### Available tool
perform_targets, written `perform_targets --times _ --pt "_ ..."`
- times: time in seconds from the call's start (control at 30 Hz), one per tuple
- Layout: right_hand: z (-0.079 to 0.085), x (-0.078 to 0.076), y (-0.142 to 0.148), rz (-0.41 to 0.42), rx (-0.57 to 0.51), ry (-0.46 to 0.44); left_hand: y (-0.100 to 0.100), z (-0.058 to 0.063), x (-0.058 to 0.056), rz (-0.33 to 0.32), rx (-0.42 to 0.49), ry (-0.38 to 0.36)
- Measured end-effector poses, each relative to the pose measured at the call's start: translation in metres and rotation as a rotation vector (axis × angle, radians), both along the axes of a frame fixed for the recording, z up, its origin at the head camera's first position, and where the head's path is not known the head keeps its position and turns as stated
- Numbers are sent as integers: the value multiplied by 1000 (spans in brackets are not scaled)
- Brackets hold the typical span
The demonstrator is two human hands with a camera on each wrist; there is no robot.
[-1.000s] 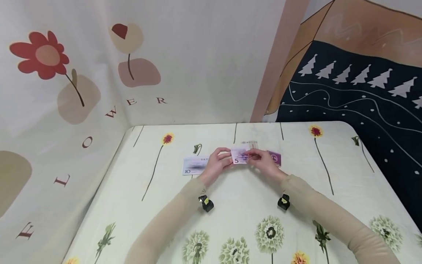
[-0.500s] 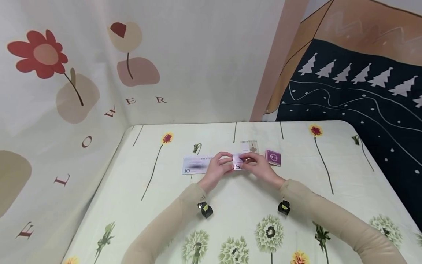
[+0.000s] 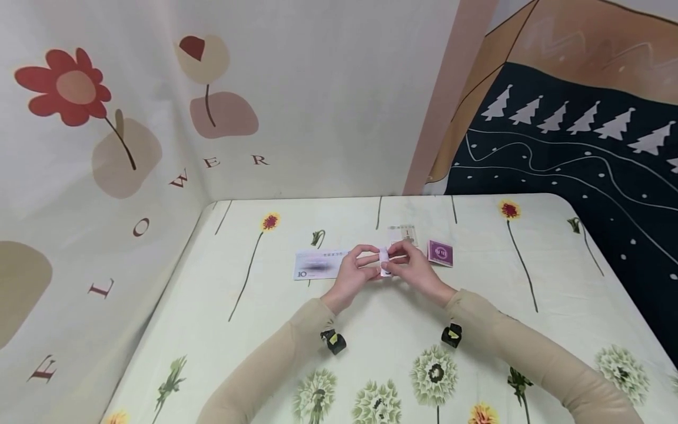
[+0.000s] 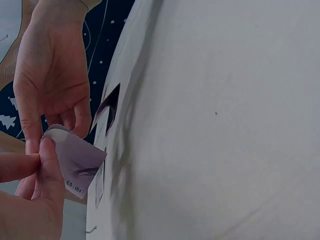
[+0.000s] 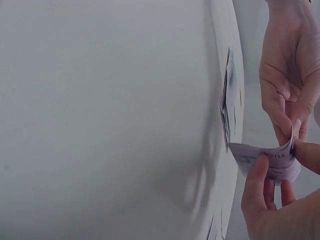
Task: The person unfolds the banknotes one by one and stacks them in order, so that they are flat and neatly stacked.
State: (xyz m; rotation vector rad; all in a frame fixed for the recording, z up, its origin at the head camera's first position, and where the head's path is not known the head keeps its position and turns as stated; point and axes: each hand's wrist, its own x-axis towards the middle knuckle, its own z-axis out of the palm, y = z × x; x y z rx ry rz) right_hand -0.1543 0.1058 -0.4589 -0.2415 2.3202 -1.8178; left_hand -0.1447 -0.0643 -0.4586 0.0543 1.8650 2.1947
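Observation:
A purple five-yuan banknote (image 3: 384,263) is held just above the table between both hands, showing as a narrow strip in the head view. My left hand (image 3: 354,274) pinches one end of it with thumb and fingers. At the other end, my right hand (image 3: 415,271) pinches it too. The right wrist view shows the note (image 5: 262,159) bent into a curve, with the letters "YUAN" on it. In the left wrist view one face of the note (image 4: 82,160) hangs tilted below the fingertips. Part of it is hidden behind the fingers.
Left of the hands a ten-yuan banknote (image 3: 318,266) lies on the flower-print tablecloth (image 3: 402,330). Behind them lies a one-yuan note (image 3: 406,233), partly covered. A folded purple banknote (image 3: 440,253) sits to the right. A printed curtain (image 3: 328,118) borders the table's back edge.
The five-yuan note went from showing its broad face to a narrow, bent strip. My right hand moved slightly left and down off the folded purple note, closer to my left hand.

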Motion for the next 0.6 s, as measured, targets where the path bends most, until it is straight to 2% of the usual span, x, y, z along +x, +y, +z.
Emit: perform_targets --times 0.23,0.37,0.6 --pt "-4 0 8 31 -100 -87 1 -3 -2 27 -30 -60" --pt "-6 -2 16 21 -134 -114 -1 -3 -1 42 -28 -53" --pt "-12 -8 29 -3 -183 -99 -9 -2 -1 79 -54 -13"
